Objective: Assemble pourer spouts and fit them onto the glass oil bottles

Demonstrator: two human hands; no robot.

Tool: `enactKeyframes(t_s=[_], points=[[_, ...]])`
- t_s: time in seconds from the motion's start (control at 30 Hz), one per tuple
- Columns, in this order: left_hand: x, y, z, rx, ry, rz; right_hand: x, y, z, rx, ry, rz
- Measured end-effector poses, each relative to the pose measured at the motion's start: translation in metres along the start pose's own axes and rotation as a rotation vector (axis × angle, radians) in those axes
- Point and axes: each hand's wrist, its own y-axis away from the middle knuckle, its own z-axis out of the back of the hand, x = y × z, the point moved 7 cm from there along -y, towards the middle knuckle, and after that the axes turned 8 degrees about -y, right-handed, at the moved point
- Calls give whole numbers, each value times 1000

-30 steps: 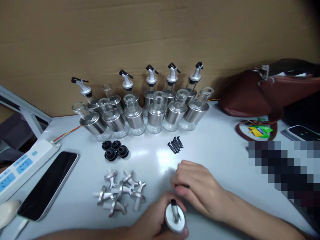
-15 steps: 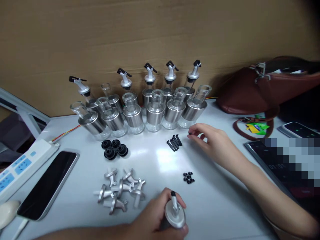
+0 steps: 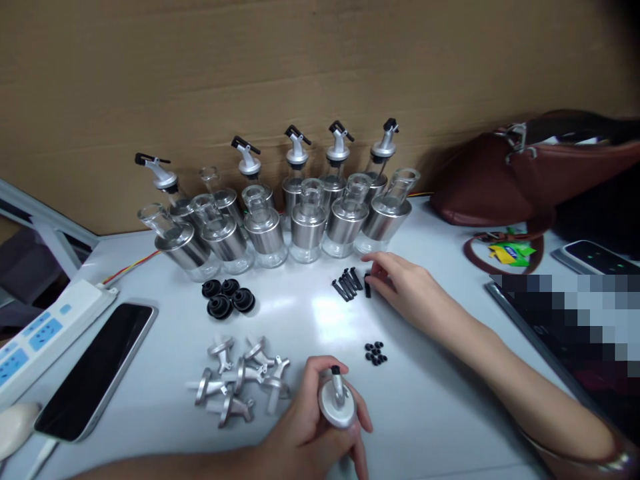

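Note:
My left hand (image 3: pixel 320 413) is wrapped round a silver pourer spout (image 3: pixel 337 401) with a small black tip, standing upright near the front edge. What lies under its round cap is mostly hidden by my fingers. My right hand (image 3: pixel 400 287) pinches a thin black lever (image 3: pixel 368 287) between thumb and fingers, just right of a small row of similar black levers (image 3: pixel 346 285). Several tiny black caps (image 3: pixel 375 353) lie between my two hands. Left of my left hand is a group of loose silver pourer spouts (image 3: pixel 240 380), and behind them several black ribbed stoppers (image 3: pixel 229 299).
Glass bottles with steel bands (image 3: pixel 307 230) stand in rows at the back, some fitted with pourers. A phone (image 3: pixel 95 373) and a power strip (image 3: pixel 45 333) lie at the left. At the right are a brown bag (image 3: pixel 495 180) and a dark tablet-like device (image 3: pixel 530 333).
My right hand has shifted slightly left and down, and a black lever now shows at its fingertips. My left hand has raised the pourer spout a little, away from me and to the left.

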Motion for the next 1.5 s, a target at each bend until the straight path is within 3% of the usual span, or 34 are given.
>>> enactKeyframes(t_s=[0.27,0.87,1.5], points=[[-9,-2,-3,-11,-37,91,1,2,-9,209,-28,-99],[-10,-1,-3,-7,-34,133,5,6,-13,121,-24,78],[-9,-1,-4,-18,-6,190,20,9,-16,174,-71,170]])
